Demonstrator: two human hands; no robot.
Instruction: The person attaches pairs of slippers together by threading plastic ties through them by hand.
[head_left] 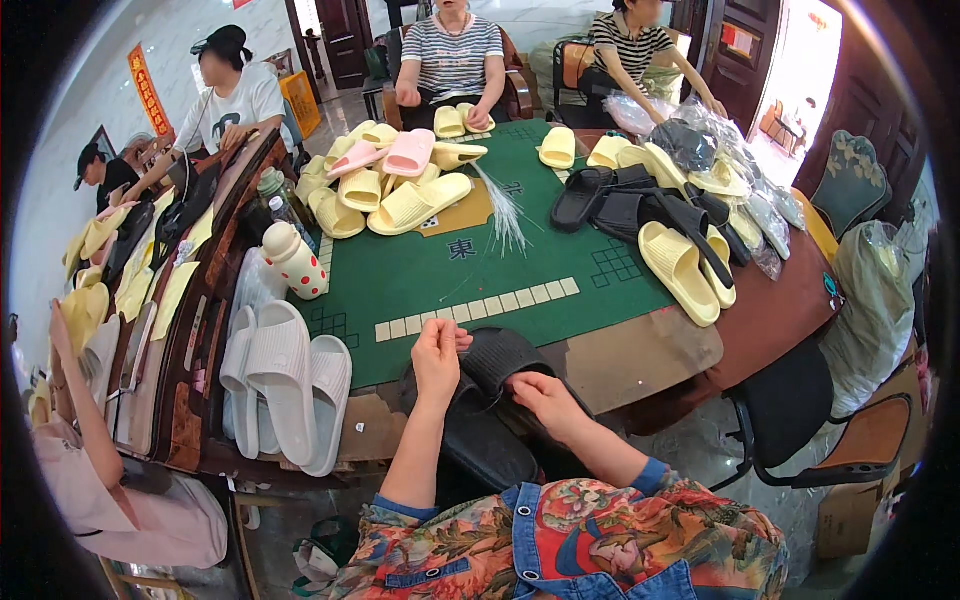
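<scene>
A pair of black slippers (502, 358) rests at the table's near edge in front of me, their soles reaching down toward my lap. My right hand (548, 402) has its thumb and fingers closed on the strap edge of one black slipper. Just above and left of that strap, my left hand (438, 358) is raised with its fingers pinched together; whatever they hold, if anything, is too small to make out. White slippers (285, 365) stand to the left of my hands.
On the green table mat (420, 285) lie piled yellow slippers (420, 205), pink slippers (410, 152) and a bundle of white threads (502, 215). Black slippers (625, 205) and a yellow slipper (680, 270) are at right. A dotted bottle (296, 262) stands left. Several people work around the tables.
</scene>
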